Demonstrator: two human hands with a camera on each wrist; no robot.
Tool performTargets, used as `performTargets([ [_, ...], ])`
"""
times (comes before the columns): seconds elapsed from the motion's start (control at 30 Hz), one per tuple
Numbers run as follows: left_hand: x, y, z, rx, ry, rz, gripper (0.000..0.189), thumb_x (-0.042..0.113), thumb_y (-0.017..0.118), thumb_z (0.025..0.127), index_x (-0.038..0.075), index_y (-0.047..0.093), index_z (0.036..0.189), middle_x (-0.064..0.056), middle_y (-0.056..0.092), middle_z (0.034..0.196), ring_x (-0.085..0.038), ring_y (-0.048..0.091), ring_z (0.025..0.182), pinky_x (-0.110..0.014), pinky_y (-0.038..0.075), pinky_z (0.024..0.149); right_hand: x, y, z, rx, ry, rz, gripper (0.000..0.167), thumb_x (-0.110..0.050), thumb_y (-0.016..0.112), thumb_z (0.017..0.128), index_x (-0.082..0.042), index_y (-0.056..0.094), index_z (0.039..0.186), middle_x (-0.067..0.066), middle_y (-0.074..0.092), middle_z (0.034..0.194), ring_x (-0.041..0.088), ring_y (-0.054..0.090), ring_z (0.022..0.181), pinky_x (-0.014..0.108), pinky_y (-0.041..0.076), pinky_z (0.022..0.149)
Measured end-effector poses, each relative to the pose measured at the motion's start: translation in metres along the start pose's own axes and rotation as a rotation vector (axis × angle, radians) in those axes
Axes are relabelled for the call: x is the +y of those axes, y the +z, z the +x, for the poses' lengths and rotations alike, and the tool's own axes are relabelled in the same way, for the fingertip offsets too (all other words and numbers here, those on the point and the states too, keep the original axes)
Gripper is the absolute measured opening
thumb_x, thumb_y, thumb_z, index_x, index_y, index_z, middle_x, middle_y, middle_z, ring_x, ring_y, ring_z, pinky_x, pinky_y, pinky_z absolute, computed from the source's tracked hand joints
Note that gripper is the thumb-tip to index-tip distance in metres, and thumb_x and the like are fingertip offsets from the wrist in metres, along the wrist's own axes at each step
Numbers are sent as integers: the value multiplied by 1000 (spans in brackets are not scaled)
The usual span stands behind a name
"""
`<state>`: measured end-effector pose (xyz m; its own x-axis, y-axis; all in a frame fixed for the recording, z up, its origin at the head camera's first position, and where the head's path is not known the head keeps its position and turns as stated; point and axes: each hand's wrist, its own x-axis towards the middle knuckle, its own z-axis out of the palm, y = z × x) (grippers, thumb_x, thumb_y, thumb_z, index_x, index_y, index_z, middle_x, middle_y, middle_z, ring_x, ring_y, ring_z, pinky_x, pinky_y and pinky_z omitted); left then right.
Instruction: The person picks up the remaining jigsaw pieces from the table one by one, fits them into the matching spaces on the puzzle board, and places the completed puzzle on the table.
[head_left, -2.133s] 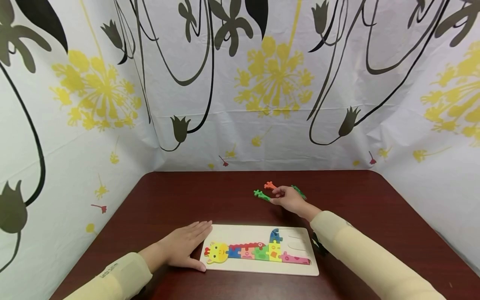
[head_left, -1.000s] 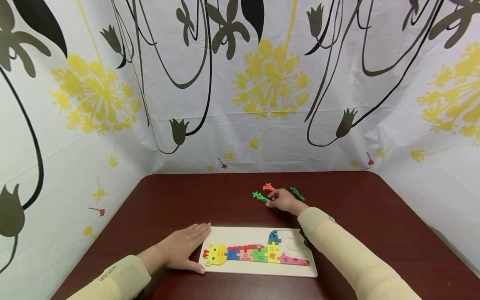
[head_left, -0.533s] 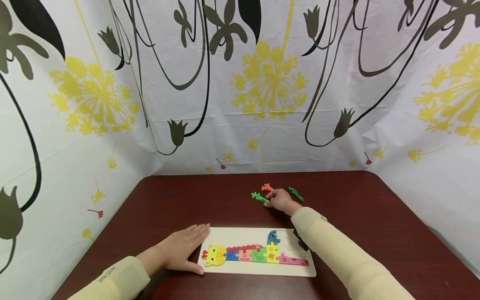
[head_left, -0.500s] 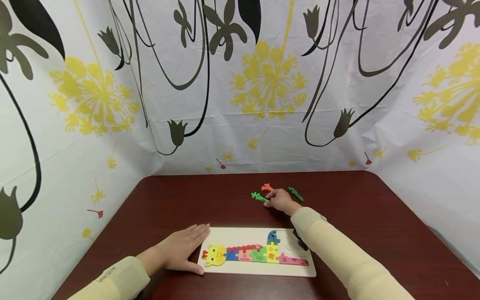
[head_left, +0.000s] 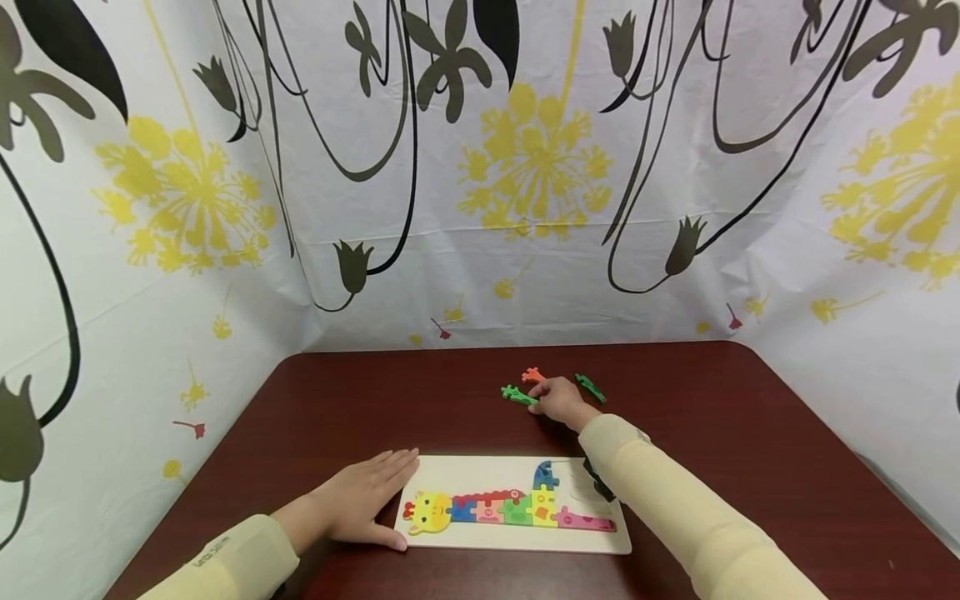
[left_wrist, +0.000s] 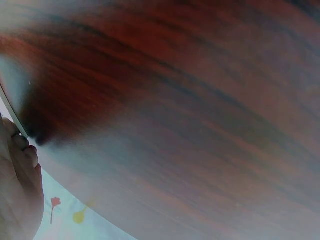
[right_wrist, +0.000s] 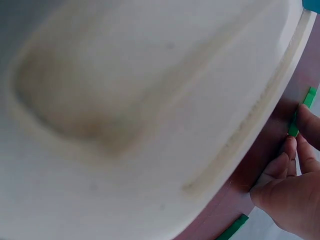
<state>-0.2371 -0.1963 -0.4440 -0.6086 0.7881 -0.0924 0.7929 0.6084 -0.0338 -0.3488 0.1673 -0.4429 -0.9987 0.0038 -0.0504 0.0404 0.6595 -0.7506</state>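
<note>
A pale wooden puzzle board [head_left: 480, 542] lies on the table, with a giraffe of coloured, numbered pieces set in it. At its left edge rests my left hand [head_left: 367, 496], fingers straight and thumb at the near corner. Beyond the board my right hand [head_left: 561, 402] pinches the near end of a green puzzle piece [head_left: 516, 393] between thumb and fingers. The right wrist view shows the thumb against this green piece [right_wrist: 309, 97]. An orange piece [head_left: 532, 375] lies just past the fingertips, partly hidden by them. Only the curled-looking edge of the left hand [left_wrist: 20, 175] shows in the left wrist view.
A darker green piece [head_left: 590, 387] lies right of my right hand. The right sleeve [head_left: 675, 492] crosses the board's far right corner, above outlined recesses. The dark red table [head_left: 375, 400] ends at a patterned cloth [head_left: 450, 275] behind and on both sides.
My right hand and forearm have shifted slightly left, so the sleeve now covers the board's far right corner. The fingers stay at the green piece. My left hand has stayed on the board.
</note>
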Motion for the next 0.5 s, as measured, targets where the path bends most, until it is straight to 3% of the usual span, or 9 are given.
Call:
performTargets([
  [0.5, -1, 2, 0, 31, 19, 11, 107, 82, 35, 82, 2, 25, 153, -14, 23, 158, -27, 25, 143, -45, 25, 113, -1, 1, 0, 12, 1, 0, 13, -4, 69, 88, -5, 72, 101, 13, 62, 115, 28, 56, 101, 42, 50, 83],
])
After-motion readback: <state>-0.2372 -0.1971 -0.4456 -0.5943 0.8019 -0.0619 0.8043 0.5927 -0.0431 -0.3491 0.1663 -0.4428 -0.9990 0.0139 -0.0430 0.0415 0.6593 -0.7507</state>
